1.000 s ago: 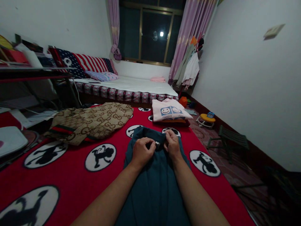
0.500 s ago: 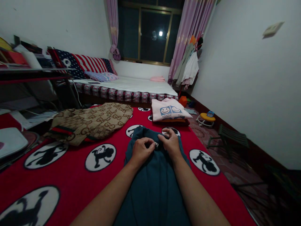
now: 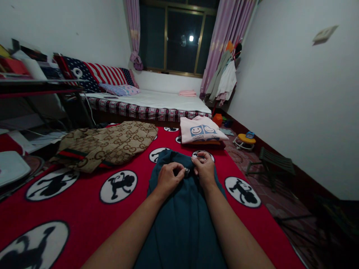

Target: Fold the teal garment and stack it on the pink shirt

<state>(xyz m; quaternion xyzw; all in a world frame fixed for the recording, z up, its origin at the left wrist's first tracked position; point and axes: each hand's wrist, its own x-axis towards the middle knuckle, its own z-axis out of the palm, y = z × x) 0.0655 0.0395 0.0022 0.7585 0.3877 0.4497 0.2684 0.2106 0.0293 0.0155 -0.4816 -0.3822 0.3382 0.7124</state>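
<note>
A dark teal garment (image 3: pixel 182 220) lies spread lengthwise on a red blanket with black monkey medallions (image 3: pixel 84 201). My left hand (image 3: pixel 167 179) and my right hand (image 3: pixel 204 170) meet at the garment's far end, each pinching the cloth. Between their fingertips sits a small metal fastener (image 3: pixel 186 172). Both hands have the fingers curled closed on the fabric. My forearms rest over the garment's length.
A brown patterned garment with red and green bands (image 3: pixel 109 144) lies to the left. A folded pink top with smiley faces (image 3: pixel 202 130) sits beyond my hands. A bed (image 3: pixel 151 102) lies farther back; a stool (image 3: pixel 244 141) and a folding chair (image 3: pixel 276 164) stand on the right.
My right hand has shifted a little left toward the fastener, and its fingers have pinched closer to my left hand. The garment has stayed where it was.
</note>
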